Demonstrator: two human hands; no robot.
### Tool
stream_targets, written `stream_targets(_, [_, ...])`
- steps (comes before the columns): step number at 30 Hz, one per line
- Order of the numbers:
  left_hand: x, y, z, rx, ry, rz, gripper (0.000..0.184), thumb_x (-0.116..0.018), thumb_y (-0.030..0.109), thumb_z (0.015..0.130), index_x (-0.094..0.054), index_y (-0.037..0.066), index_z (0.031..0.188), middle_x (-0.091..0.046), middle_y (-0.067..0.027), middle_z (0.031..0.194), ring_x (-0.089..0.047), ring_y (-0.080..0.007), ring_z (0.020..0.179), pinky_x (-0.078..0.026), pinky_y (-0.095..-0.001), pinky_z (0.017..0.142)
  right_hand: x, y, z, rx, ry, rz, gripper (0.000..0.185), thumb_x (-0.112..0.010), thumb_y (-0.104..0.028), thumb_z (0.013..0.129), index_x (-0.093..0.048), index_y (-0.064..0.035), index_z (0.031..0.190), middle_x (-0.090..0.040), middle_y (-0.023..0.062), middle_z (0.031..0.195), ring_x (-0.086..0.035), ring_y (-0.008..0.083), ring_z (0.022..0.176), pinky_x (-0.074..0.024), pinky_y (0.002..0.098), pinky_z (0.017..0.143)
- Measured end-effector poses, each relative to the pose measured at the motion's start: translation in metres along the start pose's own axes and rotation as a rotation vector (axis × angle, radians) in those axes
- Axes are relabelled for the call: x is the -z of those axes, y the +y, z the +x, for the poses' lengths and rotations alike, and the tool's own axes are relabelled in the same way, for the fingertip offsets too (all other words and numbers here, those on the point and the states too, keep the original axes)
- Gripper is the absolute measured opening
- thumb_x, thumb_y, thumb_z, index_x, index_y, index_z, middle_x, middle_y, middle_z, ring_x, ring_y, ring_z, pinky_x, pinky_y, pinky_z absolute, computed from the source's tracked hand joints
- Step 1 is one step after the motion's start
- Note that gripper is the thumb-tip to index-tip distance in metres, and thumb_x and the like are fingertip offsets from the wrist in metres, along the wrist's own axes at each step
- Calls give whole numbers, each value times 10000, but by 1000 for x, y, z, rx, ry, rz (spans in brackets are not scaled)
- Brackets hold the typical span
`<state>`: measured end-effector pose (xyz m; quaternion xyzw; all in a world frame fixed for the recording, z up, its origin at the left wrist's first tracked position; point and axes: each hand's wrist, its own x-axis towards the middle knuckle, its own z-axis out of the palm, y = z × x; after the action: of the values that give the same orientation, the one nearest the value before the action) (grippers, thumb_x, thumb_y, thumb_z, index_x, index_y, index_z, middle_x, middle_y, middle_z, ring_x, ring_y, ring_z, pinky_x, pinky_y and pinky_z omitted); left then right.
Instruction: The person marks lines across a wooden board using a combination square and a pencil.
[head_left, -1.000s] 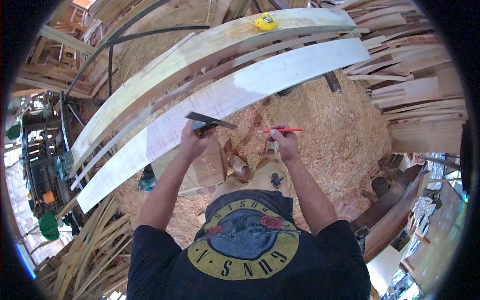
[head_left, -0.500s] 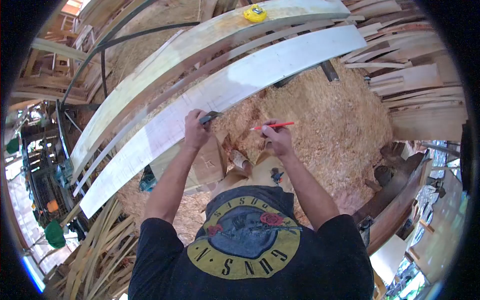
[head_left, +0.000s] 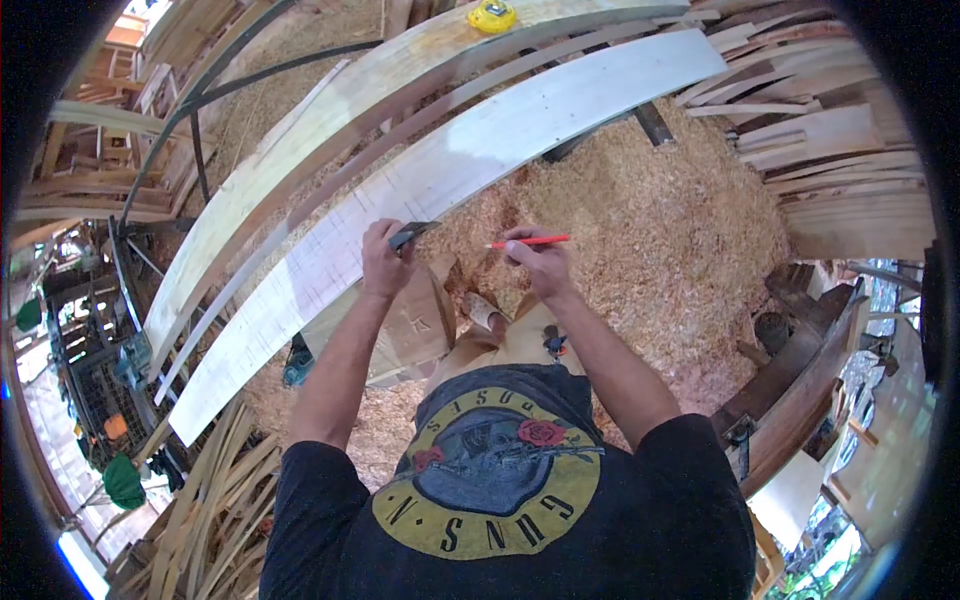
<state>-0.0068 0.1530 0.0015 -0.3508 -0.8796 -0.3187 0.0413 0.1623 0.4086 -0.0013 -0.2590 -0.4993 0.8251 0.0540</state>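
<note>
At the far left, a green cloth point(head_left: 124, 482) hangs beside a heap of thin wooden strips point(head_left: 205, 520). From there, two long curved pieces of timber sweep up toward the upper right. The farther is a thick curved beam point(head_left: 235, 230); the nearer is a pale plank point(head_left: 470, 165), with fine lines drawn across its left half. The left hand point(head_left: 385, 260) appears over the plank's near edge, its fingers wrapped around a dark, flat-bladed tool point(head_left: 413, 235), seen foreshortened, that points right; whether it touches the wood I cannot tell. Just below is an opened cardboard box point(head_left: 400, 335), beside the person's shoe point(head_left: 482, 312). A yellow tape measure point(head_left: 492, 15) sits on the beam near the top. Farther right, the right hand point(head_left: 540, 262) grasps a red pencil point(head_left: 535, 240) between thumb and fingers, its pale tip directed left, apart from the plank. Wood shavings point(head_left: 680, 240) cover the floor beyond, reaching toward stacked boards point(head_left: 850, 225) at the right.
</note>
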Motion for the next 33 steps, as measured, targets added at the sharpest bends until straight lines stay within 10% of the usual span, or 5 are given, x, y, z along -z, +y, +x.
stream_targets(33, [2,11,6,-1,-4,97,188,-811,160,856,-696,76,978,-638,-127,1030,-616,-378,973,-485,-492,837,-93,61,39,-143,166,171,351,-665,-198,1041,-728,25,1305,-784,96,1083,-731,145,918,-588,270,820])
